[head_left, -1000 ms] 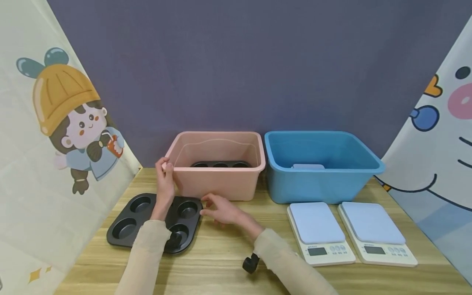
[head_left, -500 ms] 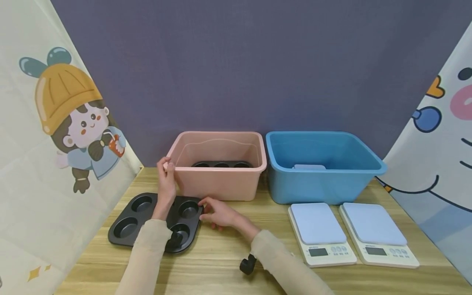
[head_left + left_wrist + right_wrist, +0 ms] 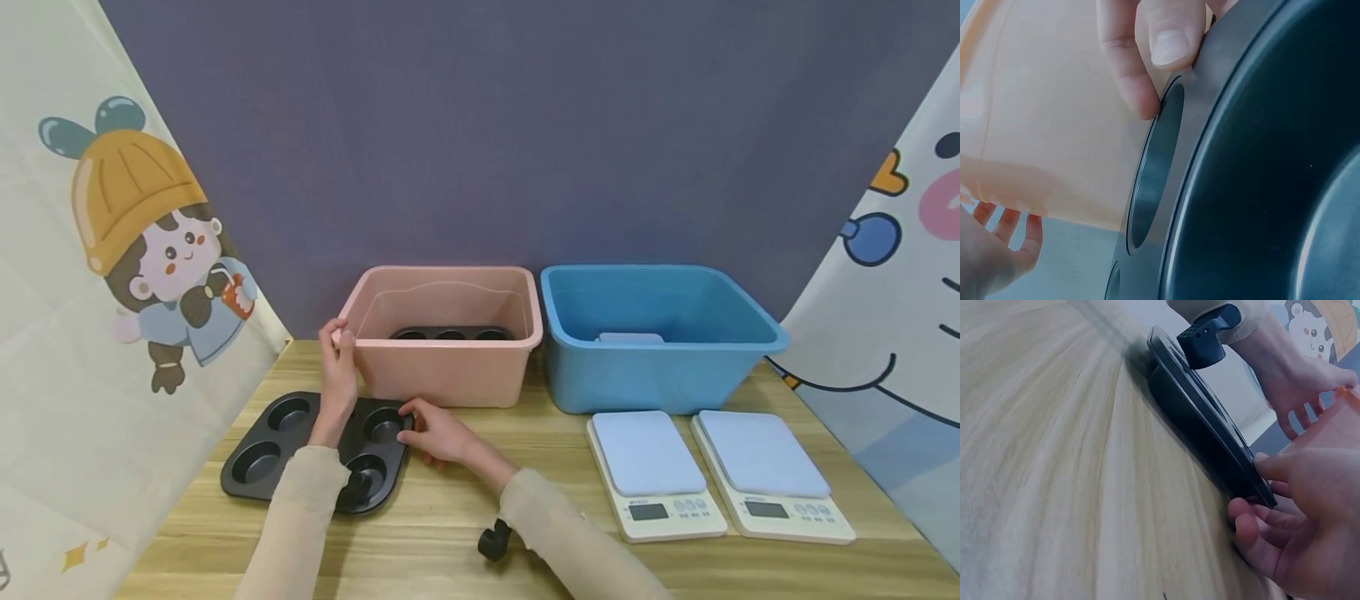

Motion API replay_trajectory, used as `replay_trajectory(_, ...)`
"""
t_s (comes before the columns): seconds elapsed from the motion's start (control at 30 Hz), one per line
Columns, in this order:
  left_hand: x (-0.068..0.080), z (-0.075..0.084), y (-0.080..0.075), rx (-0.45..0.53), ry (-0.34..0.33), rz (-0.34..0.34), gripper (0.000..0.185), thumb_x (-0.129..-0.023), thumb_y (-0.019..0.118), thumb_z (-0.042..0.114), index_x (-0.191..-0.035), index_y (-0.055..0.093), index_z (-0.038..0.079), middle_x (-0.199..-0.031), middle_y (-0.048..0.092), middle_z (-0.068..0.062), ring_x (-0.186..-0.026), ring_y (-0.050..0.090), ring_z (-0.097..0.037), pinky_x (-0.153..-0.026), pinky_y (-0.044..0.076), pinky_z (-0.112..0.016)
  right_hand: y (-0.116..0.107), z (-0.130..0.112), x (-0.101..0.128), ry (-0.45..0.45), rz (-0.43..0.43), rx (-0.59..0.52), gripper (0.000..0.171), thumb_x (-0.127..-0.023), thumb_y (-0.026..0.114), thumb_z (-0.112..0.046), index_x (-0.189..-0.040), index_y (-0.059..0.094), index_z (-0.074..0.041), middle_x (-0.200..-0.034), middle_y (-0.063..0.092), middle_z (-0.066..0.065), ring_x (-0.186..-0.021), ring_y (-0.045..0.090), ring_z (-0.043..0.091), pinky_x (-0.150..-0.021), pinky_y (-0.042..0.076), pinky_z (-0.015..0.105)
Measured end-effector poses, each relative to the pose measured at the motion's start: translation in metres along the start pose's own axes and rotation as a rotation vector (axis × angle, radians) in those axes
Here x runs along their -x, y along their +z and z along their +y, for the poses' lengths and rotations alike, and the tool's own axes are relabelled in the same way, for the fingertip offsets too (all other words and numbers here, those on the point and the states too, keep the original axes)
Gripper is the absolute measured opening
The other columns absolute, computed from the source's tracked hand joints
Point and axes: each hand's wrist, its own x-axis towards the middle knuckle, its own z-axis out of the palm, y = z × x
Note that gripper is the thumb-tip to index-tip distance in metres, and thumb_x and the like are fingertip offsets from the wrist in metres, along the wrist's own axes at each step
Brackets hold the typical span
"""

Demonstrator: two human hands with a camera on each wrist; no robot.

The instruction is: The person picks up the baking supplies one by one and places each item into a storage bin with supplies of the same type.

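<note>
A dark muffin tin (image 3: 258, 437) lies on the wooden table in front of the pink bin (image 3: 450, 371). My right hand (image 3: 438, 433) pinches the tin's back right corner. In the right wrist view the thumb (image 3: 1275, 467) is on top of the lip and the other fingers (image 3: 1250, 528) are beneath it. With the left hand (image 3: 339, 367) I grip the bin's front left corner at the rim. My left forearm crosses over the tin and hides its middle cups. Another muffin tin (image 3: 427, 332) shows inside the pink bin.
Right of the pink bin stands a blue bin (image 3: 652, 375) with a light-coloured flat thing (image 3: 630, 338) in it. In front are two white kitchen scales, a left scale (image 3: 652, 467) and a right scale (image 3: 768, 467). A dark blue curtain (image 3: 480, 142) hangs behind.
My right hand has shifted slightly left onto the tin's corner, its thumb now over the lip. The left hand keeps its hold on the pink bin's rim.
</note>
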Motion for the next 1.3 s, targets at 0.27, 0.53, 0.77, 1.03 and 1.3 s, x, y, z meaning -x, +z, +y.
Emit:
replay_trajectory(0.27,-0.001,-0.002,0.004,0.008,0.000,-0.008,0.041,-0.107,0.037,0.021,-0.142,0.028,0.001,-0.149,0.031,-0.026,-0.134,0.036,-0.036,-0.113,0.026,-0.053,-0.002,0.003,0.006,0.024,0.034,-0.110,0.041,-0.094,0.068,-0.018,-0.132,0.053,-0.012,-0.081,0.052,0.003,-0.045,0.052,0.013,-0.035,0.043,0.027)
replay_trajectory(0.53,-0.010,-0.030,0.002,-0.012,0.033,0.033,0.043,-0.108,0.038,0.031,-0.142,0.030,0.006,-0.149,0.033,-0.020,-0.136,0.035,-0.030,-0.115,0.024,-0.049,-0.009,0.007,0.017,0.041,0.028,-0.168,0.043,-0.094,0.067,-0.012,-0.133,0.051,-0.008,-0.079,0.049,0.004,-0.044,0.050,0.014,-0.034,0.042,0.026)
replay_trajectory(0.77,-0.009,-0.031,0.000,-0.011,0.035,0.032,0.043,-0.108,0.038,0.032,-0.142,0.030,0.006,-0.149,0.032,-0.018,-0.137,0.034,-0.028,-0.115,0.024,-0.047,-0.016,0.013,0.028,0.059,0.034,-0.193,0.043,-0.094,0.068,-0.010,-0.133,0.050,-0.008,-0.080,0.048,0.005,-0.044,0.050,0.014,-0.035,0.042,0.026)
replay_trajectory(1.03,-0.001,-0.006,0.001,0.009,0.013,-0.013,0.041,-0.108,0.036,0.020,-0.142,0.028,-0.001,-0.150,0.028,-0.026,-0.137,0.032,-0.034,-0.115,0.023,-0.051,-0.029,0.019,0.039,0.117,0.040,-0.276,0.050,-0.093,0.068,-0.008,-0.137,0.045,-0.011,-0.087,0.049,0.007,-0.048,0.050,0.016,-0.036,0.043,0.027)
replay_trajectory(1.3,0.005,0.011,0.001,0.005,0.000,0.021,0.041,-0.107,0.037,0.020,-0.140,0.030,-0.002,-0.148,0.033,-0.025,-0.131,0.038,-0.032,-0.102,0.033,-0.038,-0.042,0.024,0.045,0.172,0.025,-0.271,0.066,-0.088,0.073,-0.012,-0.145,0.039,-0.010,-0.095,0.050,0.010,-0.051,0.052,0.016,-0.038,0.046,0.028)
